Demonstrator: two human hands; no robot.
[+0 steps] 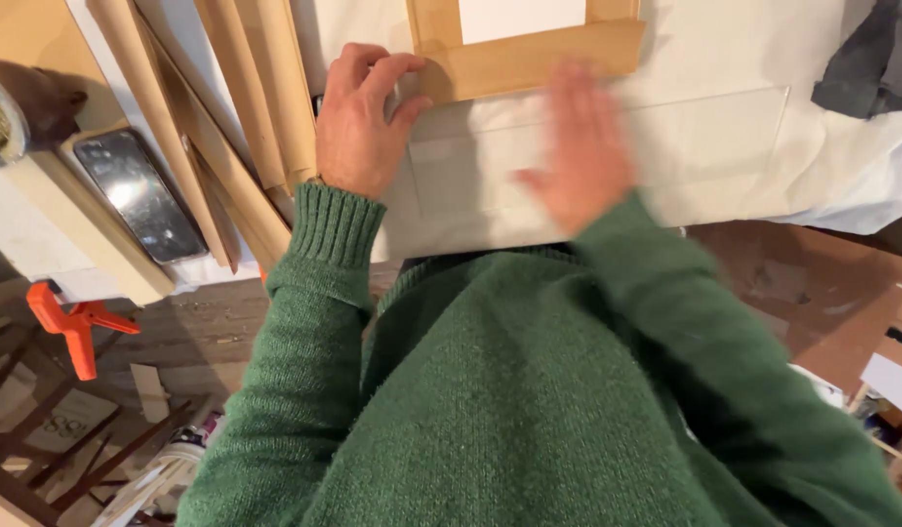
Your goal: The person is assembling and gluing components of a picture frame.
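A light wooden frame (529,60) lies flat on a cream cloth-covered tabletop (724,127), its bottom rail toward me. My left hand (361,117) rests at the frame's lower left corner, fingers curled against the wood. My right hand (580,144) is blurred with motion, fingers spread flat over the cloth just below the frame's bottom rail, holding nothing. Green sweater sleeves cover both arms.
Several long wooden strips (238,117) lean at the left of the table. A dark phone (139,193) lies on a pale board (85,229). A grey cloth (875,59) sits at the far right. An orange clamp (72,327) and wood scraps lie on the floor below.
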